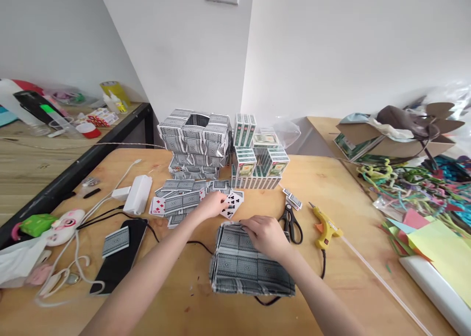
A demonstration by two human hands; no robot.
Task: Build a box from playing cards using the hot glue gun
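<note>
My left hand (pixel 213 204) reaches over a spread of playing cards (pixel 182 198), fingers closed at the edge of a face-up club card (pixel 232 203). Most of the spread shows grey patterned backs; a red diamond card (pixel 158 206) lies face up at its left. My right hand (pixel 265 234) rests on a flat block made of joined playing cards (pixel 243 265), its fingers bent over the far right edge. Behind the spread stands a larger boxy card structure (pixel 195 140) with an opening on top. The left fingertips are partly hidden.
Stacked card boxes (pixel 257 164) stand at the back. Black scissors (pixel 292 223) and a yellow glue gun (pixel 326 228) with a clear glue stick lie right of the block. Leftward are a black phone (pixel 119 267) with a card on it, white cables and a power adapter (pixel 138 194). Coloured paper (pixel 437 243) is far right.
</note>
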